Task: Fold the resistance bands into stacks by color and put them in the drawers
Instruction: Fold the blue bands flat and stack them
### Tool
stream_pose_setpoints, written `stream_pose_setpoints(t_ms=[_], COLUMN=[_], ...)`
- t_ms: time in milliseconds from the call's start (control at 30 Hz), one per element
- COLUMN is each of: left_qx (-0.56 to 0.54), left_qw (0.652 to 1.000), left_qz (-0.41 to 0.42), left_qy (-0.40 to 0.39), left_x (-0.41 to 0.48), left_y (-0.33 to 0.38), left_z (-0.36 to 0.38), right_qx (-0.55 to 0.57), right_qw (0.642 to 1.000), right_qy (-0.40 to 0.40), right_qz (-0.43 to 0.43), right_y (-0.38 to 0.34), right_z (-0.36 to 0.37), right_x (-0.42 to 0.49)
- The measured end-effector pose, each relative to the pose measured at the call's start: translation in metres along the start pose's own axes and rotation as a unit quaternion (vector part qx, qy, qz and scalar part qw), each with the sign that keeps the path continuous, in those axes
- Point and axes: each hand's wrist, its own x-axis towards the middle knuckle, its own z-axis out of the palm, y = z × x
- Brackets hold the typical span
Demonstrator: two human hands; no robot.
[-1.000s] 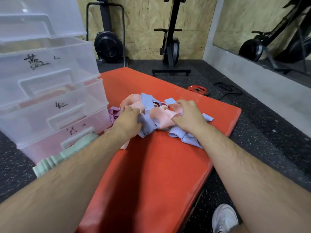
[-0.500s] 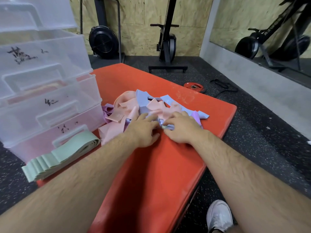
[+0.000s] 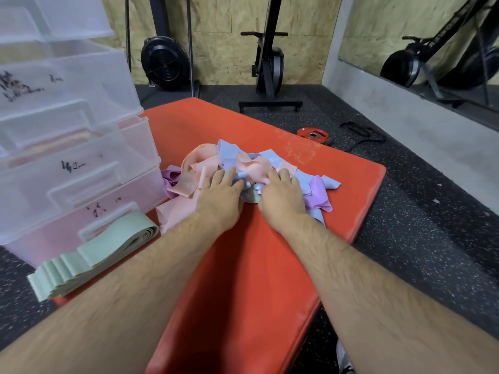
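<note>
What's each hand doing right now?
Left hand: fingers in the tangled band pile, grip cannot be told.
Right hand: same pile, grip cannot be told.

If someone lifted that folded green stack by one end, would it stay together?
Probably not. The green stack is thin loose layers, already fanned out at its near end, so it would likely droop and slide apart. It looks light, and soft like the crumpled pile.

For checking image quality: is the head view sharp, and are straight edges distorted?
Head view: wide-angle bending curves the red mat edges and the drawers; the handwritten drawer labels look smeared; both forearms appear stretched toward the frame's bottom; lighting is even, without strong glare.
</note>
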Motion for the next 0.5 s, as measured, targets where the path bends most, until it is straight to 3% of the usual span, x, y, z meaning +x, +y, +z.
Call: stream_pose_setpoints(t_ms=[133, 300, 500], left_qx=[-0.041, -0.125, -0.184], left_qw=[0.999, 0.990, 0.972], left_qz=[-0.025, -0.067, -0.089], left_qy=[-0.002, 0.025, 0.115], left_x=[0.001, 0.005, 0.000], left_y=[0.003, -0.001, -0.020], left_z=[-0.013, -0.043, -0.072], right_qx=[0.086, 0.200, 0.357], right_qw=[0.996, 0.965, 0.889], right_qy=[0.027, 0.166, 0.288], right_qz=[0.023, 0.021, -0.003], right_y=[0.008, 0.018, 0.028], right_z=[-0.009, -0.048, -0.105], right_x=[0.004, 0.019, 0.031])
